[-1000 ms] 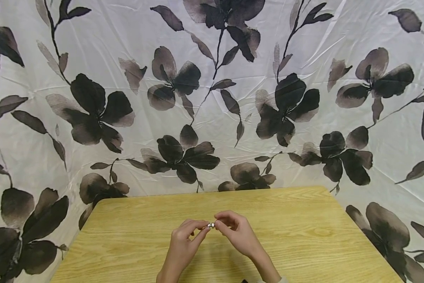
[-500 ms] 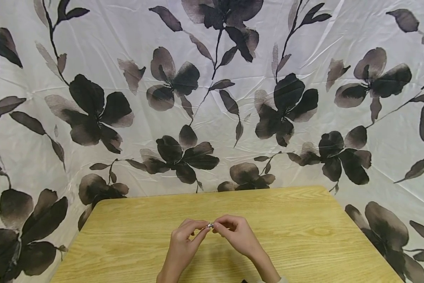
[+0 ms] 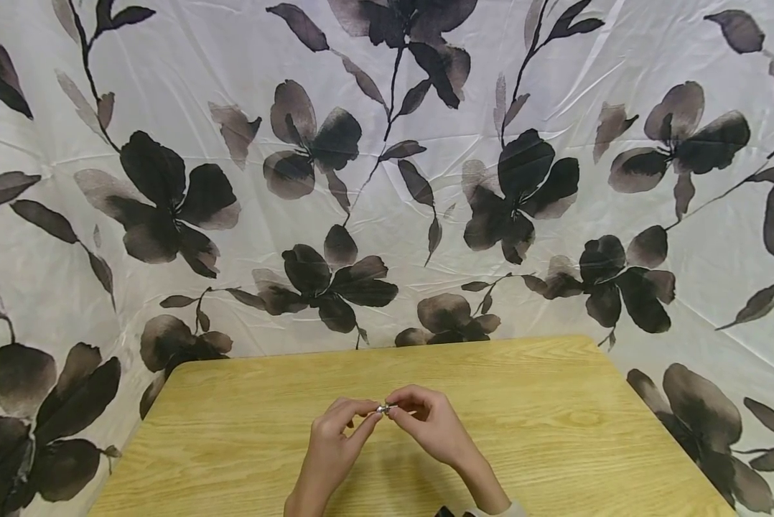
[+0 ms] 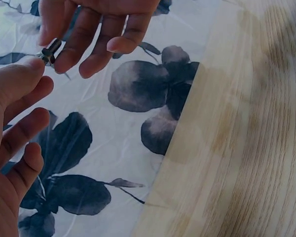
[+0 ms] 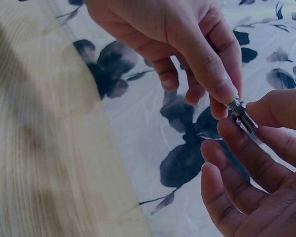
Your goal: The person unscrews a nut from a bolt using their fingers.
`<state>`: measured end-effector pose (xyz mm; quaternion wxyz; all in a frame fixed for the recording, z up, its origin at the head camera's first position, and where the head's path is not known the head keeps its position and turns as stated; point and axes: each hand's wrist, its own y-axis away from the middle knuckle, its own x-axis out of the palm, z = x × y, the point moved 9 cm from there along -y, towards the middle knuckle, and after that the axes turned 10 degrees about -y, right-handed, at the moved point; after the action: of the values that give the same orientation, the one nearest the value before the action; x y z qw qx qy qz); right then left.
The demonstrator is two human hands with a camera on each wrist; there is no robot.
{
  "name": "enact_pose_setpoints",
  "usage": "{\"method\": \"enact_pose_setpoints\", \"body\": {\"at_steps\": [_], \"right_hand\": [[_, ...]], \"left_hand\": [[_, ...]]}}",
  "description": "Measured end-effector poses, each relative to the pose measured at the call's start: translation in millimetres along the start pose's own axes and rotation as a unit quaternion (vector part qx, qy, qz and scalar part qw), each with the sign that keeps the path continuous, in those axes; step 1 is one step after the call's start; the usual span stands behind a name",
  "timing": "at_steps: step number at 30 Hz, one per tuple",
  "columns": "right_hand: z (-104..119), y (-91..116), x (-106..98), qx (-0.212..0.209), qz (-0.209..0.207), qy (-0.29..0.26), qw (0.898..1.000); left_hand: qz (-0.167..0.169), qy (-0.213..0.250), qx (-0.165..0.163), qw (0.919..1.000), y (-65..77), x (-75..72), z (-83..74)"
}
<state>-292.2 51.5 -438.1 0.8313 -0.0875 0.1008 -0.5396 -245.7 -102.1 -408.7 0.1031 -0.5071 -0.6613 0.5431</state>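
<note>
A small silver bolt (image 3: 381,409) with a nut on it is held between the two hands, above the table. Thumb and fingertips of my left hand (image 3: 335,438) pinch its head end, which they largely cover. From the other side, my right hand (image 3: 435,427) has its thumb and index finger at the nut (image 5: 238,109), pinching it. Bare thread (image 5: 249,125) sticks out past the nut towards the right palm. In the left wrist view the threaded shank (image 4: 53,46) points up between the hands. The other fingers of both hands are loosely bent.
Under the hands is a light wood-grain table (image 3: 245,431) with rounded far corners. Behind it and at its sides hangs a white cloth (image 3: 413,237) printed with dark flowers. A small dark object (image 3: 444,512) shows at the bottom edge, by the right sleeve.
The right thumb and index finger, spread apart a second ago, have closed in at the nut, and the fingers have since shifted slightly. The left hand keeps its pinch on the bolt nearly still.
</note>
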Motion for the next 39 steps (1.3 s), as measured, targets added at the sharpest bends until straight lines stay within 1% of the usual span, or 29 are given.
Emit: {"method": "enact_pose_setpoints", "body": {"at_steps": [3, 6, 10, 13, 15, 18, 20, 22, 27, 29, 36, 39], "right_hand": [[2, 0, 0, -0.005, 0.002, -0.006, 1.0], [4, 1, 0, -0.007, 0.002, -0.012, 1.0], [4, 0, -2, -0.006, -0.009, -0.012, 1.0], [1, 0, -4, 0.003, -0.023, -0.004, 1.0], [-1, 0, -7, 0.013, -0.035, 0.003, 0.999], [-5, 0, -9, 0.026, -0.041, 0.016, 0.999], [-6, -1, -9, 0.033, -0.038, 0.022, 0.998], [-6, -1, -8, 0.033, -0.029, 0.029, 0.999], [-6, -1, -5, 0.026, -0.015, 0.038, 0.999], [-6, -1, -4, 0.024, -0.012, 0.035, 0.999], [-6, -1, -3, 0.019, -0.004, 0.019, 1.0], [-5, -1, -3, 0.02, -0.002, 0.019, 1.0]], "left_hand": [[0.001, -0.002, 0.0, 1.0, 0.2, 0.7, 0.4], [-0.005, -0.004, 0.01, 0.9999, 0.0, 0.2, -1.4], [-0.008, -0.007, 0.013, 0.9999, -0.3, 0.0, -2.0], [-0.004, -0.003, 0.007, 1.0, -0.5, -0.1, -1.2], [-0.004, -0.001, 0.01, 0.9999, -0.9, -1.0, -2.0], [-0.009, 0.005, 0.02, 0.9997, -0.7, -2.3, -3.7], [-0.012, 0.005, 0.026, 0.9996, -0.4, -2.5, -4.4], [-0.009, 0.003, 0.025, 0.9997, -0.1, -1.6, -3.7], [0.015, -0.008, 0.002, 0.9999, 1.5, 2.6, 0.5], [0.02, -0.009, -0.003, 0.9998, 2.1, 3.6, 1.5], [0.013, -0.01, 0.004, 0.9999, 1.9, 3.2, 1.0], [0.015, -0.016, -0.004, 0.9997, 1.7, 2.8, 1.4]]}}
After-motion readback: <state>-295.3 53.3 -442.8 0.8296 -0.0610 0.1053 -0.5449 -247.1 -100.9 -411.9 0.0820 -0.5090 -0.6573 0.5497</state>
